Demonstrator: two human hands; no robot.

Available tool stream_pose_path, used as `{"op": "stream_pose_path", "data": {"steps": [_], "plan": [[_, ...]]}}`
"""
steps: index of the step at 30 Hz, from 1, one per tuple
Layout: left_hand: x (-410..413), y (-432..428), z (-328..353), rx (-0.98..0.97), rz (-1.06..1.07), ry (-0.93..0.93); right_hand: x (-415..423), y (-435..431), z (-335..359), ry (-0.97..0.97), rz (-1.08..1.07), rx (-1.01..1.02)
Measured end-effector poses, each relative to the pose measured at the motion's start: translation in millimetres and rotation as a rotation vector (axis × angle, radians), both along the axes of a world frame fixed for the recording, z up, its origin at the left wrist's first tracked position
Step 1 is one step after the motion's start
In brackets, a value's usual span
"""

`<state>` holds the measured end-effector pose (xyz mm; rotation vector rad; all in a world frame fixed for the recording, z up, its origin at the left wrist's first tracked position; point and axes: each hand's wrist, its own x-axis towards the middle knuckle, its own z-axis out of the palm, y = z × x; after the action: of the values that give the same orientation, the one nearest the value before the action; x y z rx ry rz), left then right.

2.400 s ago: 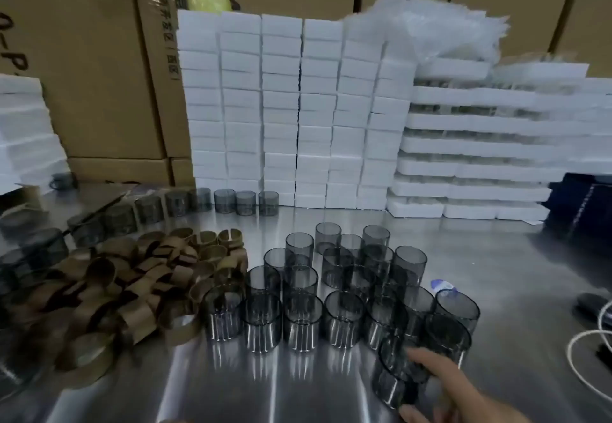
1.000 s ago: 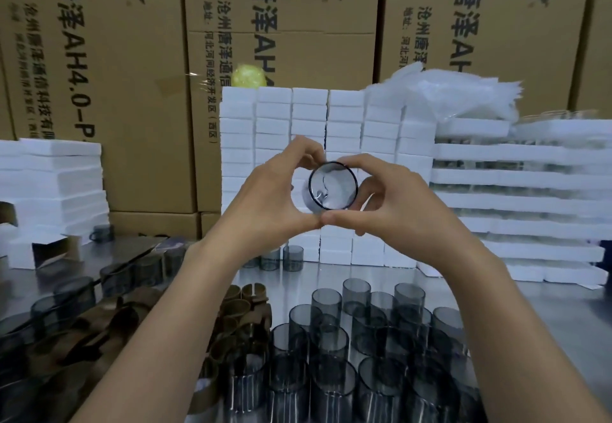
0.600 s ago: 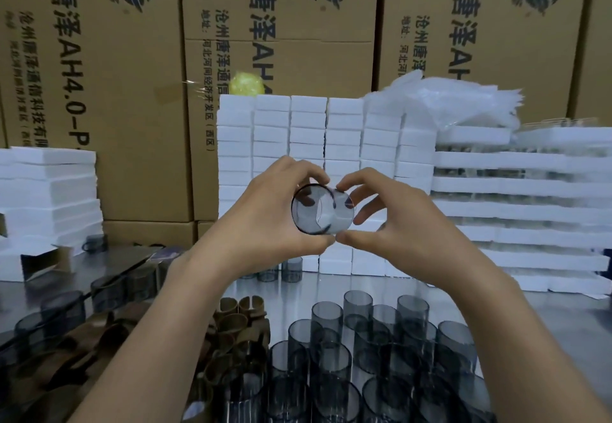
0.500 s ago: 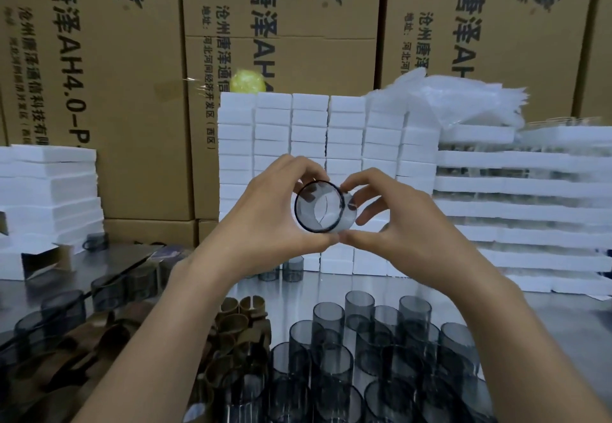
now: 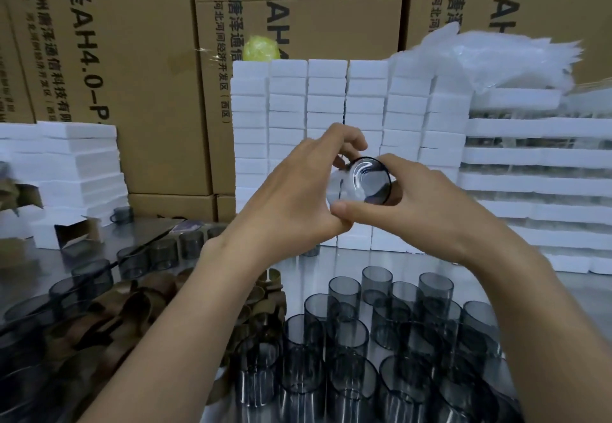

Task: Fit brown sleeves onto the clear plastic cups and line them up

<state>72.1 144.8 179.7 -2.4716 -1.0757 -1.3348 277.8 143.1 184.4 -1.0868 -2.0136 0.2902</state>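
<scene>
Two hands are raised above the steel table (image 5: 583, 293), and one clear cup (image 5: 370, 180) is held between them, a round end turned toward the camera. The left hand (image 5: 298, 197) is curled round the cup from nine o'clock, fingers bent over its top. The right hand (image 5: 430, 210) is wrapped round it from three o'clock, thumb laid under the rim. Bare cups (image 5: 381, 339) are clustered at six o'clock below, brown sleeves (image 5: 132, 316) heaped at eight o'clock.
</scene>
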Motion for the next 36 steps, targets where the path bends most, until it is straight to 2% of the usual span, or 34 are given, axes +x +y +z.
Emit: {"op": "stream_pose_path", "data": {"steps": [3,7,12,14,17,24,28,30,32,36], "plan": [[2.7,-6.0,1.3,-0.089,-0.055,-0.001,-3.2,3.7,-2.5,0.042,-0.015,-0.051],[-25.6,-3.0,5.9,-0.343,-0.055,0.013,6.3,6.9,-2.7,-0.008,-0.092,-0.11],[-65.8,48.9,-35.8,-0.53,0.263,0.027,14.9,14.3,-8.3,-0.098,-0.078,-0.245],[-70.3,69.4,-67.8,-0.642,0.454,0.137,15.1,16.5,-9.7,-0.166,-0.068,-0.275],[-73.3,87.6,-107.3,-0.791,0.632,0.285,12.5,18.7,-12.1,-0.233,-0.03,-0.294],[-72.7,100.4,-130.3,-0.785,0.755,0.188,9.0,14.3,-12.7,-0.234,0.028,-0.261],[-66.7,101.1,-134.0,-0.763,0.809,0.229,7.4,12.6,-12.3,-0.234,0.029,-0.234],[-65.1,100.5,-133.0,-0.725,0.792,0.203,7.2,12.6,-12.5,-0.218,0.032,-0.233],[-65.8,99.6,-122.9,-0.704,0.679,0.083,6.9,12.6,-12.3,-0.221,0.016,-0.234],[-64.1,90.6,-80.9,-0.797,0.183,-0.356,6.8,11.5,-13.8,-0.168,0.007,-0.243]]}}
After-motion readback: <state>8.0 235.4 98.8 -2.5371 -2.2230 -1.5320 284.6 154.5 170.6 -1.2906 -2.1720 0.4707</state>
